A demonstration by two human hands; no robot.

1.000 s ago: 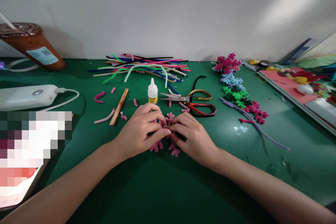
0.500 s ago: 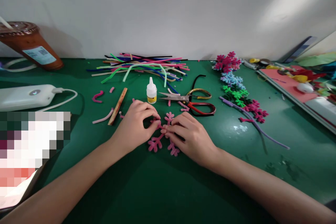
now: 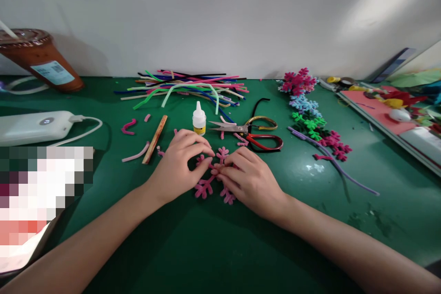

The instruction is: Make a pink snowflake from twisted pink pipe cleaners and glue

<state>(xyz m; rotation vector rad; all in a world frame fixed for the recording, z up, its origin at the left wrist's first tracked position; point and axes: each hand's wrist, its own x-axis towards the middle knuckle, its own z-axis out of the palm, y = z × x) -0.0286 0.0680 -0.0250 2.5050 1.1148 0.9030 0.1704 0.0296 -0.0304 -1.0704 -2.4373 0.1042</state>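
I see both hands on the pink snowflake lying flat on the green table. My left hand and right hand pinch its middle. The glue stands just behind.

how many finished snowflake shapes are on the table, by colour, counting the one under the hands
Pink, under the left hand and right hand: pink snowflake, 1
Magenta: top snowflake and lowest snowflake, 2
Light blue: blue snowflake, 1
Green: green snowflake, 1
Total: 5, though the stacked ones at right may hide more.
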